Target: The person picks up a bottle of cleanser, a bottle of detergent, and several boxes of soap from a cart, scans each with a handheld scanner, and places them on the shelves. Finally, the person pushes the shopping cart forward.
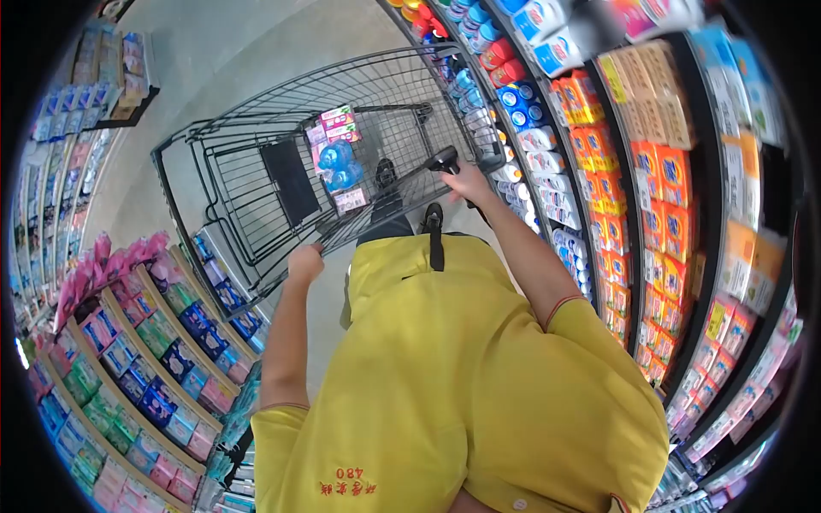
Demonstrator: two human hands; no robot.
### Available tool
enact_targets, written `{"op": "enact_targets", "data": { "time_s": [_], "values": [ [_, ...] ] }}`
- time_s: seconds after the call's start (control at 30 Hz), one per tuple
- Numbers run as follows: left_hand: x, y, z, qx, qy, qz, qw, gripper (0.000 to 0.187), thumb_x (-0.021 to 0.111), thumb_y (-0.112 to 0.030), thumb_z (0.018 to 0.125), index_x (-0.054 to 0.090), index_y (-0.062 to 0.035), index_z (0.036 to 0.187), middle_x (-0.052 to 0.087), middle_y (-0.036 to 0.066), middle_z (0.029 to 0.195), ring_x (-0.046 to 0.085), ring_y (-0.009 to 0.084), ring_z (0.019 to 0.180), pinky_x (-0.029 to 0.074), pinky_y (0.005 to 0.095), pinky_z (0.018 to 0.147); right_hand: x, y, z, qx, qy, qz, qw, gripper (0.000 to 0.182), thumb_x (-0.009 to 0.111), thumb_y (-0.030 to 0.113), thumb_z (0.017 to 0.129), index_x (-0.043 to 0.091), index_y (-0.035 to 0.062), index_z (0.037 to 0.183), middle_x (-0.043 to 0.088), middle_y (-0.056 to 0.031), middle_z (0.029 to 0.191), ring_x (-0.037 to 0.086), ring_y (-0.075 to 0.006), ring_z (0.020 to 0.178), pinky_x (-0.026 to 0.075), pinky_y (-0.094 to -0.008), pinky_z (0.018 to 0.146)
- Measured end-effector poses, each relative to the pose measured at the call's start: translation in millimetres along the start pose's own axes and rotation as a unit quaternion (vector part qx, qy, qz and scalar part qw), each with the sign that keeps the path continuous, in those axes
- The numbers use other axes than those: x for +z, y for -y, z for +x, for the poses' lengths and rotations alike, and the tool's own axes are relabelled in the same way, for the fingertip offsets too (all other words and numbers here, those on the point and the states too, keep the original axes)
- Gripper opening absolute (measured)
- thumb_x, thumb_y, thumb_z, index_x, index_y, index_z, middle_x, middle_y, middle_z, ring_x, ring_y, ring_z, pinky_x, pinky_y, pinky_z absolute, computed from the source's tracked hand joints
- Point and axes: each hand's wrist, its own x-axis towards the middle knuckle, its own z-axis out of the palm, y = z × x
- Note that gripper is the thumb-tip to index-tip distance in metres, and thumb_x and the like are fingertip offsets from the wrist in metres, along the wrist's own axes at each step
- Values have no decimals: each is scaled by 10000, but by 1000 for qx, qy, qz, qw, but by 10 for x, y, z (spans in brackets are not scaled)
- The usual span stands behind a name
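Note:
A wire shopping cart stands in front of me. My left hand is closed round the near end of its handle, with the fingers partly hidden. My right hand grips a black handheld device with a wide head, shaped like a barcode scanner, beside the cart's right corner. In the cart lie blue-capped bottles, a pink and white box and a smaller pale pack. A dark panel is fixed to the cart's wire side.
Shelves with orange packs and white tubs run close along the right. To the left, curved shelves hold colourful packets, with pink bags on top. Grey floor stretches ahead of the cart. Another shelf unit stands further left.

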Motion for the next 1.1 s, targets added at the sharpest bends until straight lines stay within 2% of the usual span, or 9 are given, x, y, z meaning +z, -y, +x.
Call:
{"op": "enact_targets", "data": {
  "time_s": [0.2,0.37,0.47,0.63,0.67,0.83,0.9,1.03,1.1],
  "values": [
    [-489,-92,163,63,64,4,996,218,569,-52,705,628,-79,913,669,166,832,645,350,827,506,466,709,-63,159,117,47,-6,34,998,485,656,321,800,560,-35,1115,629,-109,800,672,-219,550,533,-307,512],
    [-697,-72,391,94,124,-4,988,225,567,-53,705,614,-59,925,668,158,816,642,355,815,505,462,712,-133,310,209,98,-14,36,994,447,664,282,819,566,-26,1128,606,-109,823,654,-214,545,540,-300,503],
    [-768,-67,496,113,207,-19,972,261,584,-70,718,585,-40,977,649,178,946,628,363,878,501,459,754,-179,378,220,120,13,63,991,360,662,238,839,543,-29,1050,562,-85,803,605,-178,573,553,-305,504],
    [-848,-79,638,98,253,-56,961,569,722,-257,697,511,-29,1173,522,226,1183,573,382,1026,478,439,880,-247,428,316,121,20,87,989,357,671,223,833,541,-31,1047,561,-78,860,603,-180,638,566,-316,530],
    [-871,-76,689,100,274,-47,955,769,734,-442,704,457,-21,1285,526,248,1203,562,382,1074,462,427,926,-267,456,310,128,20,91,987,369,677,230,833,545,-41,1048,552,-73,861,601,-176,675,566,-321,529],
    [-1177,-93,1143,75,405,-136,901,951,584,-746,696,494,13,1262,577,236,1216,536,353,1168,430,397,973,-319,435,415,147,62,123,979,357,670,231,850,555,-16,1079,533,-55,855,567,-159,703,565,-317,525],
    [-1141,-94,1457,-5,300,-203,932,840,570,-692,758,562,23,1198,617,217,1162,569,355,1123,440,389,950,-337,522,399,144,48,120,981,345,669,219,845,562,-26,1062,505,-29,801,555,-141,653,579,-320,524],
    [-428,164,2407,-11,86,-393,915,613,519,-508,896,596,44,1151,652,209,1087,630,363,986,469,384,881,-396,632,416,153,68,130,977,315,659,193,855,566,-18,1069,511,-19,810,551,-131,680,581,-313,534],
    [-289,222,2731,-89,76,-417,901,609,551,-495,882,585,43,1166,655,209,1069,639,340,962,485,382,840,-420,616,440,160,75,122,977,309,659,177,855,566,-23,1071,519,-22,824,555,-128,699,579,-302,535]
  ]
}}
